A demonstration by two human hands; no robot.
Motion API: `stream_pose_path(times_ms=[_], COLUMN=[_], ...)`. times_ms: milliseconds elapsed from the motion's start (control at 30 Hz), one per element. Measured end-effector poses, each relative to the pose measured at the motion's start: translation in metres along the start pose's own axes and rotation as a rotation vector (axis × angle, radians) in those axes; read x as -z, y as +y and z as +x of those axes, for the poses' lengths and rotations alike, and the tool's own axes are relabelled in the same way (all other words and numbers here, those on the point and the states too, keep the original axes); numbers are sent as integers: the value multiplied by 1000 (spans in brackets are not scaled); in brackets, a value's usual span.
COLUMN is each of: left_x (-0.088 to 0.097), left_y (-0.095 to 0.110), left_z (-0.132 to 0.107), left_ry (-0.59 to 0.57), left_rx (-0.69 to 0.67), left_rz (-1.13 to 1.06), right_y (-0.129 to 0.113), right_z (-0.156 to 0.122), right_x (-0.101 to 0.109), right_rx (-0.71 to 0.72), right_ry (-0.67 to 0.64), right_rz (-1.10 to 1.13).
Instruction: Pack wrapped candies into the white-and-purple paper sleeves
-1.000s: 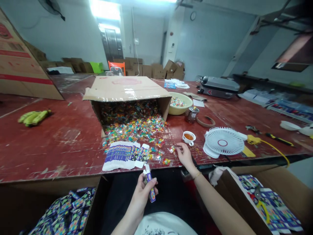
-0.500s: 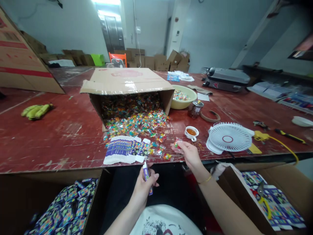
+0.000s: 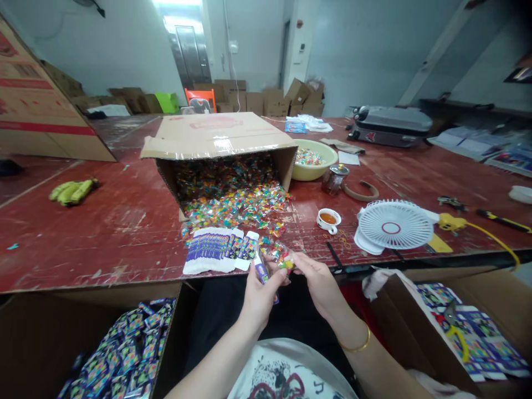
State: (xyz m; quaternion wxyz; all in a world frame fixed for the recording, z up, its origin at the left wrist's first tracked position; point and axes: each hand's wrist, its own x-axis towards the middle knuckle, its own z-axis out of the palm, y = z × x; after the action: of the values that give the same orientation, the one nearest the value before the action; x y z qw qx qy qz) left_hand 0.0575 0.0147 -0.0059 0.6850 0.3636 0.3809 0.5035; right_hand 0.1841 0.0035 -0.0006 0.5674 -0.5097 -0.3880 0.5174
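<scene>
- A slim purple box [image 3: 261, 271] sat in the left hand [image 3: 261, 293], fingers and thumb wrapped round it, at the table's near edge.
- Right beside it, the right hand [image 3: 318, 282] pinched a clear candy packet [image 3: 286, 263]; I couldn't tell whether the left fingertips touched it too.
- Just left of the grip lay an overlapping row of flat boxes [image 3: 216, 252], hemming that side.
- Straight beyond, loose candy [image 3: 236, 208] spilled from a big carton [image 3: 220, 133] on its side, blocking the way forward.
- To the grip's right, past scattered rubber bands [image 3: 343, 239], stood a cup [image 3: 328, 220] of amber liquid, and farther out a white fan [image 3: 394, 224].
- The red table [image 3: 124, 221] ended close under the hands, its front edge running both ways; room to move stretched widest beyond the row, far to the left, and a narrower strip ran between candy and cup.
- Lower down, a left carton [image 3: 172, 338] and a right carton [image 3: 415, 327] flanked the forearms, leaving a gap between them.
</scene>
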Motion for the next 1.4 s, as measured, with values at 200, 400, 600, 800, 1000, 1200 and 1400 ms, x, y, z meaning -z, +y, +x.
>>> stream_pose_path(times_ms=[200,400,600,800,1000,1200,1400], left_x=[2,1,-2,-5,1,2,24], left_y=[2,2,2,5,-2,-2,-7], left_z=[0,-2,-2,-4,0,-2,-6], left_ry=[-7,-2,-2,20,-2,-20,62], left_rx=[3,1,7,14,-3,23,217], left_rz=[78,103,99,88,104,79,21], right_y=[-10,-17,-19,-17,-10,-6,-10], right_z=[4,9,11,12,9,10,14], right_x=[7,11,11,16,21,22,28], right_rx=[-2,-20,-20,12,-84,-75,-72], right_ry=[-9,-50,-78,-121,-170,-148,-133], right_rz=[-11,-74,-78,-72,25,75,2])
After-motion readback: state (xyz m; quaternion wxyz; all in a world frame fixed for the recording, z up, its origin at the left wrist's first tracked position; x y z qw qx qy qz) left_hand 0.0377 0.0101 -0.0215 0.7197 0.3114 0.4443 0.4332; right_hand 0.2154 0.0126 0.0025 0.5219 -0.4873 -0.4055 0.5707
